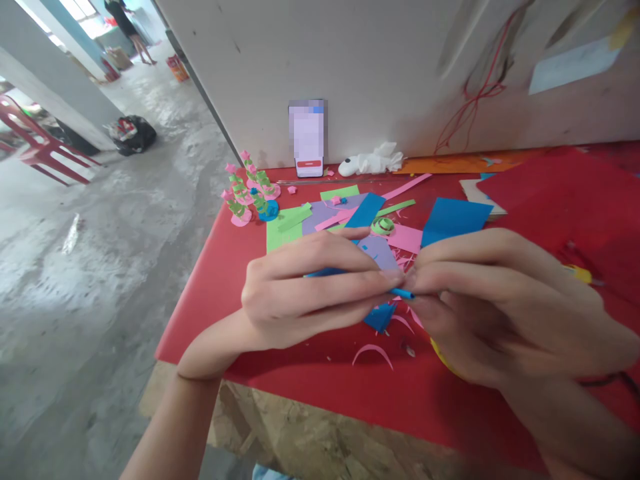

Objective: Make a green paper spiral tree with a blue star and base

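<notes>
My left hand (310,290) and my right hand (500,303) meet above the red table (210,293), fingers pinched together on a thin blue paper strip (401,293). The strip's other end shows blue behind my left fingers. Both hands are closed on it. Under them lie a blue paper scrap (380,315) and a curled pink paper sliver (373,351). A yellow object (440,353) peeks out under my right hand.
Coloured paper pieces (350,213) litter the table, with a blue sheet (455,220) and red sheet (560,193). Small green and pink paper trees (247,193) stand at the left corner. A phone (307,138) leans on the white wall beside crumpled tissue (373,162). Concrete floor lies left.
</notes>
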Tool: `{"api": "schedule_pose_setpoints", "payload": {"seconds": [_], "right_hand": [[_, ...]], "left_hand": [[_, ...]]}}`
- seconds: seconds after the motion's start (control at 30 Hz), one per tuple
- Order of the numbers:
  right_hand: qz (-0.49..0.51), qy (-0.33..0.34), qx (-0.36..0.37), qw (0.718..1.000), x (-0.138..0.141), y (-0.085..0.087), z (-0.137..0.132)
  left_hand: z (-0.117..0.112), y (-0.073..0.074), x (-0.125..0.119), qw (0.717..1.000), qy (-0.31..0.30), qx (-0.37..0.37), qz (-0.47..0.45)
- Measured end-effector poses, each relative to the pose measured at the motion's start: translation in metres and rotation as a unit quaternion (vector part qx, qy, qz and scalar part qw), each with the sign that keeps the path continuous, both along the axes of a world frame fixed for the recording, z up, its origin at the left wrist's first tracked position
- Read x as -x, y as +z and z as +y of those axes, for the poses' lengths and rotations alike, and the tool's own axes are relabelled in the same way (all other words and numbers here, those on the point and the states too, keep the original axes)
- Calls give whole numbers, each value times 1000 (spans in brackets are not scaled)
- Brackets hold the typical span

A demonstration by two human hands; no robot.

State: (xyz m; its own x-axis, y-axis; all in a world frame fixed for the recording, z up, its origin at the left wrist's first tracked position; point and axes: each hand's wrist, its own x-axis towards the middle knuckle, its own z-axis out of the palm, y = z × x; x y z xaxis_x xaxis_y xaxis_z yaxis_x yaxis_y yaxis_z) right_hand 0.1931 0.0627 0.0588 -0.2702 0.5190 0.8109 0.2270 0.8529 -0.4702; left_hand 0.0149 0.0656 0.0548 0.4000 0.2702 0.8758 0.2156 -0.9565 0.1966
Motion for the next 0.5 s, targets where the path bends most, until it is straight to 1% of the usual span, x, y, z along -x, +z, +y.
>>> {"api": "schedule_pose_setpoints", "payload": {"seconds": [0.07, 0.1, 0.17, 0.23, 0.27, 0.33, 0.37, 0.43, 0.5], "right_hand": [[-2, -17, -73, 997, 2, 0, 1], [-10, -28, -93, 995, 3, -1, 1], [-24, -48, -82, 995, 5, -4, 1], [-12, -49, -45, 998, 6, -8, 0], [6, -43, -13, 999, 5, -10, -1], [63, -12, 83, 995, 3, -12, -3], [98, 11, 140, 985, 2, -13, -2], [156, 53, 249, 954, -2, -16, 1], [172, 81, 329, 925, -4, -19, 7]], "left_hand": [[0, -2, -1, 1000, 5, 6, -4], [-1, -2, -1, 1000, 10, 10, -6], [-3, -2, -3, 999, 25, 24, -10], [-6, 0, -4, 998, 37, 45, -17], [-8, 2, -4, 997, 38, 64, -18], [-10, 6, -2, 993, 34, 116, -10], [-10, 7, -1, 989, 31, 144, -6], [-7, 8, 1, 977, 28, 212, 1], [2, 4, 2, 957, 15, 291, 0]]}}
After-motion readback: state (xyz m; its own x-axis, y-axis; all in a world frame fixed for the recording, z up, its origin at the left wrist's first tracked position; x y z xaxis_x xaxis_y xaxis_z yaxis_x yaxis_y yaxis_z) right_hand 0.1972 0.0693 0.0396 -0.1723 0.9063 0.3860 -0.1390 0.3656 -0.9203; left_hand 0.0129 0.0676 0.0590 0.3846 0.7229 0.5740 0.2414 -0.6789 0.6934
